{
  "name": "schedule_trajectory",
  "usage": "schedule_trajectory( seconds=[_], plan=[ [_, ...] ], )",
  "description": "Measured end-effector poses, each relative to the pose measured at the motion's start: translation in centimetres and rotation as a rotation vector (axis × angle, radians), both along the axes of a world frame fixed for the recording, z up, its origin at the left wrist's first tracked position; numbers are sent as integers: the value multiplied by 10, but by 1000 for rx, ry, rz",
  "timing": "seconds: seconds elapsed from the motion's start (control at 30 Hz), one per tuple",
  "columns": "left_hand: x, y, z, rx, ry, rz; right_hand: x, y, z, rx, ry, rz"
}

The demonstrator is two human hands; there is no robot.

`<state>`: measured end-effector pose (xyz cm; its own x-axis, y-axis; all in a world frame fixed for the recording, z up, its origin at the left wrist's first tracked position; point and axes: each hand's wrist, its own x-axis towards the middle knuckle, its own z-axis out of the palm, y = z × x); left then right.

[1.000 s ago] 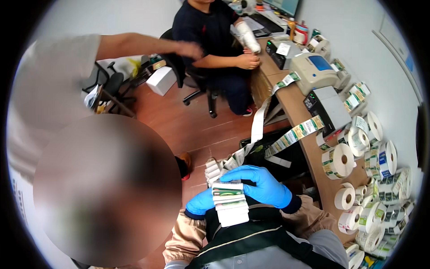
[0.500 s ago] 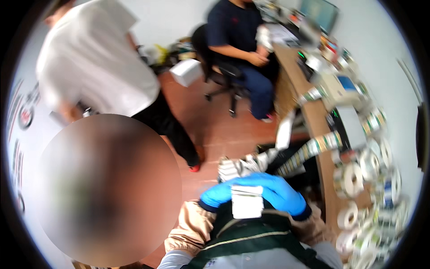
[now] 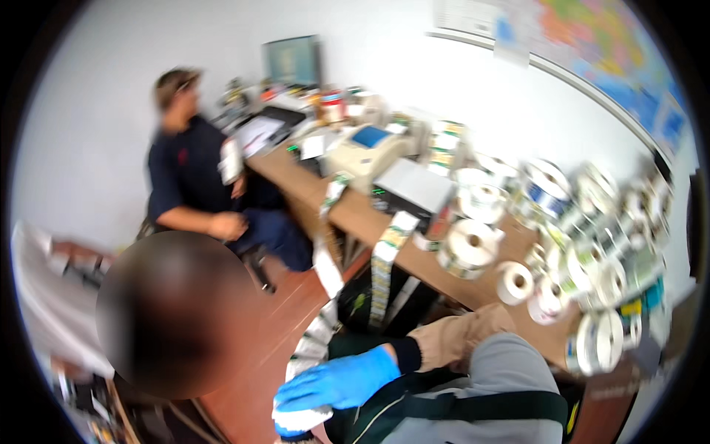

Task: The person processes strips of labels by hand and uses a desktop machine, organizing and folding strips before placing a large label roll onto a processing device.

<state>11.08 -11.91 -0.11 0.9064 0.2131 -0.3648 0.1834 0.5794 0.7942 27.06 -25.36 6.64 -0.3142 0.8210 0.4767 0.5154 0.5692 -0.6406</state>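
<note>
My right hand (image 3: 336,381), in a blue glove, lies with its fingers together over a small white stack (image 3: 309,419) at the bottom of the view. The stack looks like folded paper or labels, but blur hides its exact kind. Below it a sliver of blue glove shows my left hand (image 3: 288,431), which supports the stack from beneath; most of that hand is hidden. Just beyond my hands a long white label strip (image 3: 307,348) lies in loose folds. A printed label strip (image 3: 386,255) hangs over the desk edge from a black-and-grey printer (image 3: 414,189).
Along the wall runs a brown desk (image 3: 436,277) with a beige printer (image 3: 366,159), a monitor (image 3: 293,61) and several label rolls (image 3: 471,248). A seated person (image 3: 188,166) is at the far left. A round blurred patch covers the lower left.
My view has swung right toward the desk and its rolls. My hands and the white stack now appear lower and further left. The standing person in white is mostly out of view.
</note>
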Motion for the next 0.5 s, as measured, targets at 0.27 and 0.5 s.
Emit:
schedule_trajectory(
  seconds=[0.27,0.5],
  plan=[
    [25,-13,11,166,105,-122,17,-15,-9,-78,335,11],
    [27,-9,30,403,106,-181,22,-5,-23,-173,362,-167]
  ],
)
